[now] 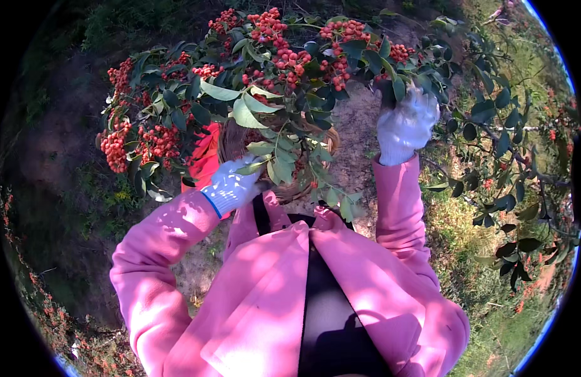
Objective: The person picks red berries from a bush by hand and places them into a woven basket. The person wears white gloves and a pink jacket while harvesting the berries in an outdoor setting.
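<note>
A leafy branch hangs before me with several dense clusters of small red berries (290, 63). At its right end my right hand (409, 120), in a white glove, is raised and closed around the branch among the leaves (400, 88), which partly cover the fingers. Below the berries stands a round wicker basket (295, 190), close to my waist and half hidden by hanging leaves. My left hand (236, 182), in a white glove with a blue cuff edge, is at the basket's left side. Its fingers look curled, but a leaf covers part of them and what they hold is hidden.
Red cloth or a bag (205, 154) lies behind my left hand, beside the basket. More branches with dark leaves (504, 151) reach in on the right. Bare soil (356, 132) shows beyond the basket, and grass (454, 251) grows at the right.
</note>
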Tool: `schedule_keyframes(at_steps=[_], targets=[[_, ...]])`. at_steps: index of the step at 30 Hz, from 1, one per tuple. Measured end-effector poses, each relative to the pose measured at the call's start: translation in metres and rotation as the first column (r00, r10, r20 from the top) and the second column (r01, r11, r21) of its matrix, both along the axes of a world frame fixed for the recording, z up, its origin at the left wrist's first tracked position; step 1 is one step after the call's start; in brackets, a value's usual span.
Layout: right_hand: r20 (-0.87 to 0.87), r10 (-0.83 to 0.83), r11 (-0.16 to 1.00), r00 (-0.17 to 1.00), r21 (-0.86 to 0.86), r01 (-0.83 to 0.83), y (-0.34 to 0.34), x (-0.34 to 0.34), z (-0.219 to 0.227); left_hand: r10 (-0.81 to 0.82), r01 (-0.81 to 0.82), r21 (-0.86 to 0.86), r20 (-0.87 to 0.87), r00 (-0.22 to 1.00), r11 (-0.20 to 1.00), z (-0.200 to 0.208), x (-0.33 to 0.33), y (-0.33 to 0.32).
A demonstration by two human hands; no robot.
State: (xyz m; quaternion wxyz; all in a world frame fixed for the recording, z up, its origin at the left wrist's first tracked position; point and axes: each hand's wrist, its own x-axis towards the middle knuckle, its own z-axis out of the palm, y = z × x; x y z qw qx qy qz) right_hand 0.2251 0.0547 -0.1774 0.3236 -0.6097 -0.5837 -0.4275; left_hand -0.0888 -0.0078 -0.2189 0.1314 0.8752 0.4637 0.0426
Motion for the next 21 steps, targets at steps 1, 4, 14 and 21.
schedule_keyframes(at_steps=[1, 4, 14, 21], targets=[[0.017, 0.037, 0.999, 0.999, 0.031, -0.037, -0.001, -0.001, 0.003, 0.116, -0.096, -0.177, 0.107, 0.987, 0.979, -0.057, -0.014, 0.007], [0.010, 0.110, 0.993, 0.994, 0.037, -0.111, -0.003, 0.015, -0.011, 0.482, -0.218, -0.644, 0.267, 0.835, 0.733, -0.163, -0.039, 0.036], [-0.304, 0.155, 0.922, 0.940, -0.297, -0.248, -0.010, 0.010, 0.006, -0.500, 0.508, -0.481, 0.157, 0.852, 0.714, 0.194, 0.058, 0.019], [-0.374, 0.324, 0.901, 0.869, -0.158, -0.404, -0.017, 0.003, 0.027, -0.359, 0.362, 0.035, 0.240, 0.902, 0.932, 0.309, 0.114, 0.084]])
